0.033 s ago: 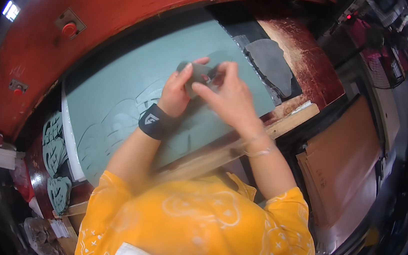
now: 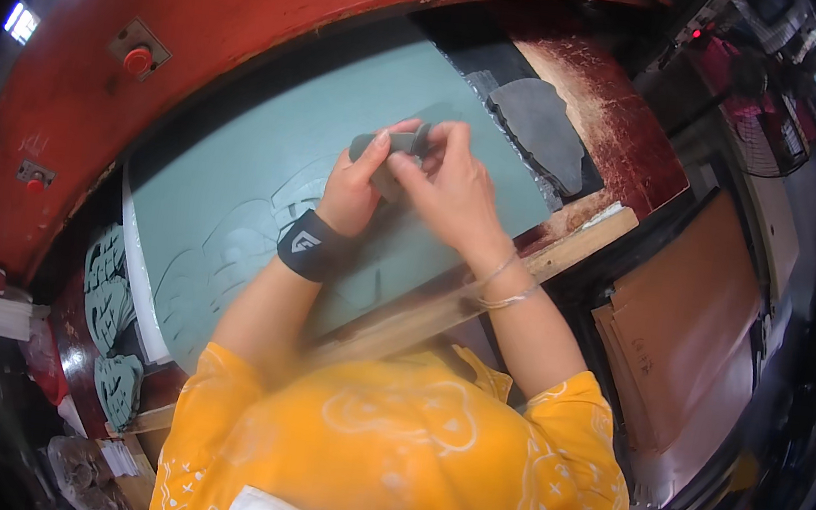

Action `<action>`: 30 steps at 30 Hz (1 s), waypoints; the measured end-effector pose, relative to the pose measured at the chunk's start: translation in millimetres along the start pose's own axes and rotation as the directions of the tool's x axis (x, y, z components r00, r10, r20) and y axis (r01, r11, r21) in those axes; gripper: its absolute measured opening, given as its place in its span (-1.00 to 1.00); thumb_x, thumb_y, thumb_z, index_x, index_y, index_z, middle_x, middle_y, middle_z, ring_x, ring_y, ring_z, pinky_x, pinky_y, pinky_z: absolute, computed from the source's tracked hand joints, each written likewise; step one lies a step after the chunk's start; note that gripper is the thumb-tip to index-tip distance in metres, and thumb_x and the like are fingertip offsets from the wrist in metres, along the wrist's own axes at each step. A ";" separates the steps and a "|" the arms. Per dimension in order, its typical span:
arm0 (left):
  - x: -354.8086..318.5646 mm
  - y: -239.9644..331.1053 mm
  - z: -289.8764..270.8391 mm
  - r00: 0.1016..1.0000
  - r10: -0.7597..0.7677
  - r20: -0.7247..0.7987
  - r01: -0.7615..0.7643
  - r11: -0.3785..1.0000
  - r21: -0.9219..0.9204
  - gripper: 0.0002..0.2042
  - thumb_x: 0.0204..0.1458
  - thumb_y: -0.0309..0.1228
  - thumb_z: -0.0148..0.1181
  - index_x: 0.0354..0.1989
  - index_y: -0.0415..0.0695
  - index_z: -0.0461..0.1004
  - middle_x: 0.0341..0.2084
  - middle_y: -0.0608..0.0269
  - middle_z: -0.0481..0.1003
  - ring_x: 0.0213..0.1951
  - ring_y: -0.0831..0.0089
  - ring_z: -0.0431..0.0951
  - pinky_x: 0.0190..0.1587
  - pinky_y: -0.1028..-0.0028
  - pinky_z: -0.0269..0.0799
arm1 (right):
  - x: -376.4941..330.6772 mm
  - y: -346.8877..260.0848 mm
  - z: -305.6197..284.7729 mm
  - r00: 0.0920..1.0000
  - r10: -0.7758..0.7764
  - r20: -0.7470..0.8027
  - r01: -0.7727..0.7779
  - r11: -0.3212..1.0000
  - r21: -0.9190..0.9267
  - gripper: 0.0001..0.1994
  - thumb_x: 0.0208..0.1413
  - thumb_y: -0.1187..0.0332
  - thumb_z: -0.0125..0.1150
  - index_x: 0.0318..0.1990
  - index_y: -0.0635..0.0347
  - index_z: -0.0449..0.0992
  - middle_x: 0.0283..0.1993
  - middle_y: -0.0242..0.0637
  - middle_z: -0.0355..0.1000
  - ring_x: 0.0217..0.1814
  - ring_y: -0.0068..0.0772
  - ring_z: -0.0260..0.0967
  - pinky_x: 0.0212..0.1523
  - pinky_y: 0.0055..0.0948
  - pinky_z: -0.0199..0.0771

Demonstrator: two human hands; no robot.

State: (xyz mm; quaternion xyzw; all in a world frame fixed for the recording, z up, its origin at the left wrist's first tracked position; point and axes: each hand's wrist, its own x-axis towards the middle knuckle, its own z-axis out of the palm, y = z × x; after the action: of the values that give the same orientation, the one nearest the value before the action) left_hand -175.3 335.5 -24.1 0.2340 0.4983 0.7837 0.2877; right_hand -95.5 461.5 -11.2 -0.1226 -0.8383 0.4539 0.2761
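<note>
My left hand [image 2: 351, 188], with a black band at its wrist, grips a small dark grey-green flat piece [image 2: 386, 187] between thumb and fingers. Across from it, my right hand [image 2: 457, 198] is closed on the piece's right end, thumb against fingers; its fingertips are partly hidden. Both hands are above a broad grey-green sheet [image 2: 226, 174]. Curved cut outlines show in the sheet's left and middle parts. The exact kind of the held piece cannot be made out.
Beyond the sheet runs a red machine beam [image 2: 255, 6] with red push buttons [image 2: 137, 59]. Cut green pieces [image 2: 108, 309] are stacked at left. A dark grey scrap [image 2: 540, 129] lies at right. A wooden rail [image 2: 585, 243] edges the near side; brown boards [image 2: 687, 327] stand right.
My right hand has shifted slightly, and its fingers have closed more on the piece's right end. The piece has turned a little; my left hand stays almost in place.
</note>
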 end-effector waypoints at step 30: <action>-75.6 27.0 -40.9 0.982 -0.046 0.184 -0.139 0.484 0.864 -0.56 -0.03 -0.32 0.21 0.08 -0.10 0.39 -0.30 0.19 0.46 -0.22 0.30 0.46 -0.14 0.34 0.38 | -18.0 33.1 16.9 0.982 -0.173 -0.078 0.158 0.972 -0.172 -0.78 -0.02 0.42 0.17 -0.17 0.12 0.43 -0.39 -0.21 0.39 -0.34 -0.16 0.33 -0.26 -0.25 0.34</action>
State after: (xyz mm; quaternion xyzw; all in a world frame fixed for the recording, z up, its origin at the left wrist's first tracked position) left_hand -153.1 248.1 -21.5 0.4313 0.7918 0.4048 0.1519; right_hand -92.0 460.1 -52.4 -0.0956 -0.8666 0.3523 0.3403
